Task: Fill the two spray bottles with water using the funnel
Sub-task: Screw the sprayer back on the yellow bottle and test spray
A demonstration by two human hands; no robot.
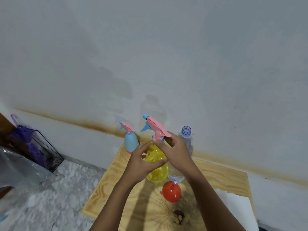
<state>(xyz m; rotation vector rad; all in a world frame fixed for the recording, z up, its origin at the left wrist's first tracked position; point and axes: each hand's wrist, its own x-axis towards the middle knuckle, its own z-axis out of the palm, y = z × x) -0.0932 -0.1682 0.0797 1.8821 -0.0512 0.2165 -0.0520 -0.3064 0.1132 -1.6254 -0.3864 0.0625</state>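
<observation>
A yellow spray bottle (157, 170) stands on the wooden table (106, 185). My left hand (141, 162) grips its body from the left. My right hand (175, 152) holds the neck just under the pink spray head (156, 127). A blue spray bottle (130, 142) with its own pink head stands behind, to the left. An orange funnel (171, 191) lies mouth down on the table in front of the yellow bottle. A clear water bottle (186, 140) with no cap stands to the right, partly hidden by my right hand.
The table stands against a stained grey wall. A white sheet (236, 209) lies at its right edge. A dark knot (178, 216) marks the wood near me. On the floor to the left are a black wire rack (45, 147) with a purple umbrella and some clear plastic (20, 169).
</observation>
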